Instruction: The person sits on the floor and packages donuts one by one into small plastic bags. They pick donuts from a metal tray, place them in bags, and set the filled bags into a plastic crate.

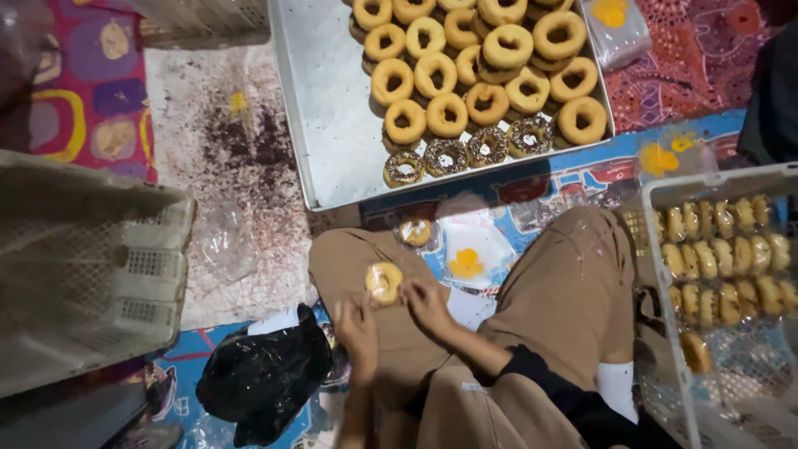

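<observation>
Donut (pixel 383 282) over left knee, in clear wrapper, flat face up. Both hands touch it: left hand (pixel 357 326) fingers pinching near-left edge, right hand (pixel 426 303) fingertips pinching right edge. Tray (pixel 320 108) far, crate (pixel 665 274) right.

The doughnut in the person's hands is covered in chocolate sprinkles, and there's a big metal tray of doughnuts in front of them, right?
Not quite. The head view shows the doughnut held between the left hand and right hand is plain and golden, in a clear wrapper. The sprinkled ones lie along the front of the big metal tray.
</observation>
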